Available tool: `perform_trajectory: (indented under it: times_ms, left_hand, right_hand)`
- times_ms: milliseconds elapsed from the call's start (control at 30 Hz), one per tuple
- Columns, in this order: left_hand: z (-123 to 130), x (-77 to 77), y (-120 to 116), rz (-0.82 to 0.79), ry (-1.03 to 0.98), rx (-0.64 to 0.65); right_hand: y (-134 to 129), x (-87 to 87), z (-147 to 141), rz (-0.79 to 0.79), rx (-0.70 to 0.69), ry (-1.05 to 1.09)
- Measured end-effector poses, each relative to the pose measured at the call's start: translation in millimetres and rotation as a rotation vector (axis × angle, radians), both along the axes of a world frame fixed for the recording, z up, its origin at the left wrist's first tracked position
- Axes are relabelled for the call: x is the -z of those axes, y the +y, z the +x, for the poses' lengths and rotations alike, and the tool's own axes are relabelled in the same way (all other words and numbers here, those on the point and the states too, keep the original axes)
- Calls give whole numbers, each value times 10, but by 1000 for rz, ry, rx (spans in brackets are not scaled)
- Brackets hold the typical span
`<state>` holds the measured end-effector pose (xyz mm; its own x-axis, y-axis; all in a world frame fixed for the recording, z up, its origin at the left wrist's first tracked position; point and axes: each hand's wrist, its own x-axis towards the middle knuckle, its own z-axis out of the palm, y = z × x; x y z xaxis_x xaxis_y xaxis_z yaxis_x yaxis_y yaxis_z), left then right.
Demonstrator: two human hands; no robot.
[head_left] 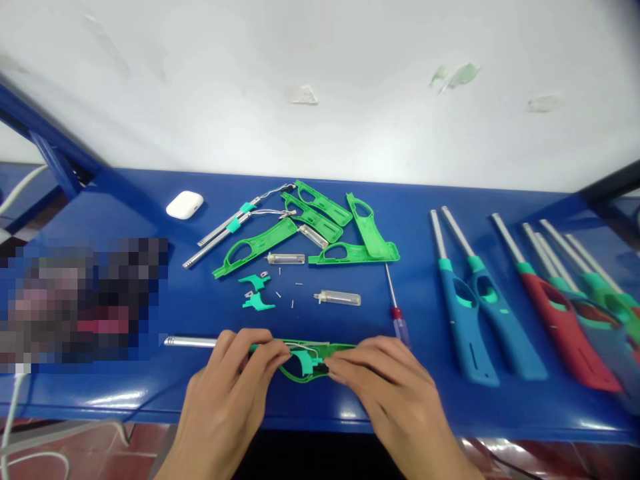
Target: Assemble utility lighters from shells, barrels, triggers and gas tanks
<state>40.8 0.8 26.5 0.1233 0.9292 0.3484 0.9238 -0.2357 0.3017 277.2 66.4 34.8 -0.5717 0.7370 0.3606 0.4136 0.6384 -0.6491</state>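
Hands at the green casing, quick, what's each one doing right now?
Left hand: closed, holding the green casing near the metal tube.
Right hand: touching the casing; exactly what it grips cannot be told.

A glossy blue counter [205,307] carries green casing halves [369,233], two wired metal rods [210,247], three clear cylinders [341,298], two teal pieces [257,303], tiny screws [293,304], a screwdriver [398,321] and a rounded white case [185,205]; blue and red lighters [464,323] lie at right.
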Motion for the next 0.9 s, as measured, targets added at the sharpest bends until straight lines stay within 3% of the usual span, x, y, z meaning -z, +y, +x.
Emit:
perform_trajectory:
  times_ms: [233,900]
  left_hand:
    - [30,-7,146,67,-3,1]
    - [38,21,183,92,-18,-4]
  right_hand:
    - [-6,-4,0,-25,2,-2]
    - [-16,-5,8,56,10,15]
